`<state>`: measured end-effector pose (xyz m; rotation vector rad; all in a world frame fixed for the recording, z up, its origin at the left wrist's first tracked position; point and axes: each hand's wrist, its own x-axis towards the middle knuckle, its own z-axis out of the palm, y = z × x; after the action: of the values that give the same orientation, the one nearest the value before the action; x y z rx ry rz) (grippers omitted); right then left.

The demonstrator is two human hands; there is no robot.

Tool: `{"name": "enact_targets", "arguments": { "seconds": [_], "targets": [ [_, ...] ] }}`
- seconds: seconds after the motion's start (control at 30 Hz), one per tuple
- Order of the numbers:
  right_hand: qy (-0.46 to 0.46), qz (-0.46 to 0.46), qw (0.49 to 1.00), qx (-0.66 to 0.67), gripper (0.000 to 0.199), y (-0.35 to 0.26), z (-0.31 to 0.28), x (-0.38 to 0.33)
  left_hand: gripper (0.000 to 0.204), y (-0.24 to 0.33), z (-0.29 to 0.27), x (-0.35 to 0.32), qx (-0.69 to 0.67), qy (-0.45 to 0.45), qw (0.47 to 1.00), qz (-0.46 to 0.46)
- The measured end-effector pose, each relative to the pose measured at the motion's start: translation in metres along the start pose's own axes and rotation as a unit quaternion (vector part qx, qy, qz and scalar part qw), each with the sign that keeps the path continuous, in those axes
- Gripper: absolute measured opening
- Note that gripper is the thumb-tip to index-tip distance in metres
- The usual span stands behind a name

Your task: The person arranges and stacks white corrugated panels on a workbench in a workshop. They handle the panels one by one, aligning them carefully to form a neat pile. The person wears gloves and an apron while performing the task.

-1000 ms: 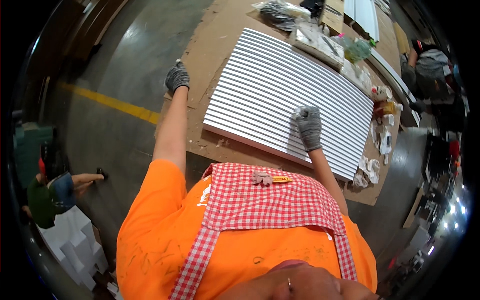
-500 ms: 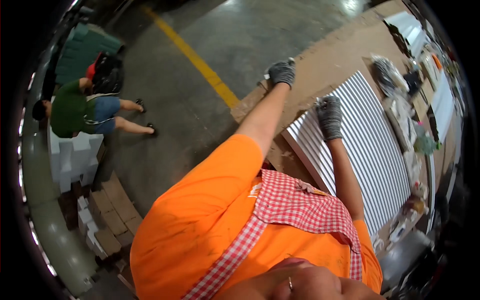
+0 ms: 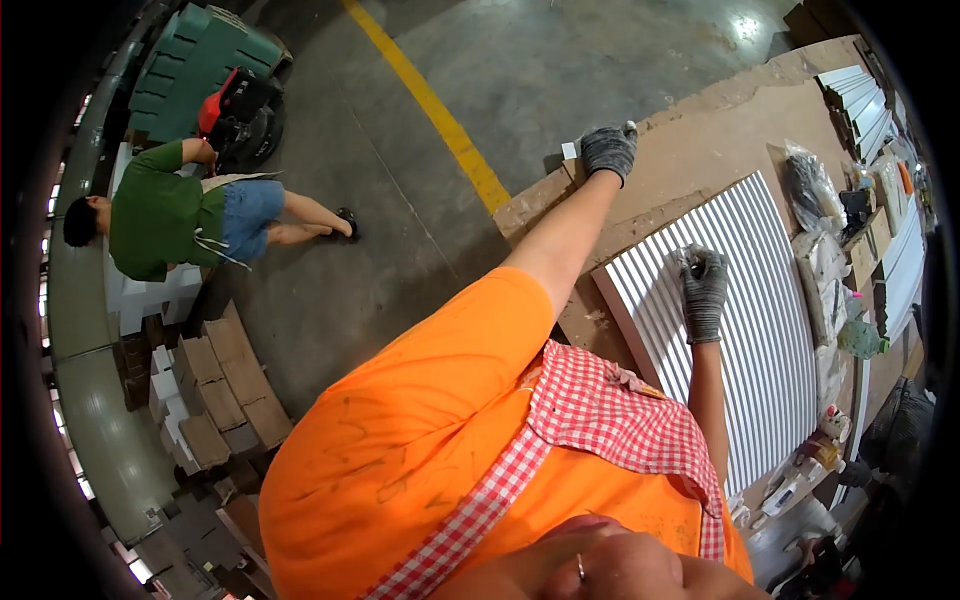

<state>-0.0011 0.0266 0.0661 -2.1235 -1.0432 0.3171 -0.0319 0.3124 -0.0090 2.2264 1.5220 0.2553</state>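
— Two gloved hands on show, both in grey knit; where do they sit?

— Left hand (image 3: 608, 150) is out at the bench's (image 3: 720, 130) far left corner, arm fully stretched; its fingers are curled down over the corner edge, gripping the brown board there, with a small white block (image 3: 570, 150) touching the glove's side.

— And the other one?

— Right hand (image 3: 703, 290) rests on the white ribbed panel (image 3: 760, 300), close to that panel's near left corner; fingers are drawn narrow and bent, pressing on the ribs; something dark seems pinched at the fingertips, though I cannot tell what it is.

— Where does the panel lie?

— Flat on the brown bench top, running along its length, the near end towards the person's body; the two hands are well apart, one on the bench corner, one on the panel.

— Anything beside it?

— Clear plastic bags (image 3: 812, 185) and small clutter line the bench's right edge, just beside the panel; a stack of white slats (image 3: 850, 95) lies at the far end; an orange shirt and red checked apron (image 3: 610, 420) fill the foreground.

— Off the bench?

— Another person in a green top (image 3: 155, 215) bends over on the grey floor near a yellow line (image 3: 430, 100); cardboard boxes (image 3: 215, 385) are stacked nearby.
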Motion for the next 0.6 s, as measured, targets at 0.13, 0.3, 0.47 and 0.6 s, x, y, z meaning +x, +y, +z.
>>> {"name": "enact_targets", "arguments": {
  "seconds": [0.13, 0.3, 0.47, 0.6],
  "targets": [
    [0.056, -0.073, 0.995, -0.039, 0.025, -0.017, 0.014, 0.009, 0.05, 0.0, 0.003, 0.001, -0.004, 0.025, 1.0, 0.01],
    [0.052, -0.056, 0.995, -0.069, 0.024, -0.027, 0.031, 0.031, 0.059, 0.002, -0.004, -0.003, 0.028, 0.031, 0.999, 0.032],
    [0.054, -0.033, 0.995, -0.074, 0.024, -0.039, 0.047, 0.044, 0.055, 0.0, 0.0, -0.001, -0.001, 0.055, 0.998, 0.025],
    [0.054, -0.037, 0.997, -0.04, 0.024, -0.032, 0.049, 0.054, 0.052, 0.002, 0.004, 0.0, -0.009, 0.048, 0.998, 0.033]
  ]
}}
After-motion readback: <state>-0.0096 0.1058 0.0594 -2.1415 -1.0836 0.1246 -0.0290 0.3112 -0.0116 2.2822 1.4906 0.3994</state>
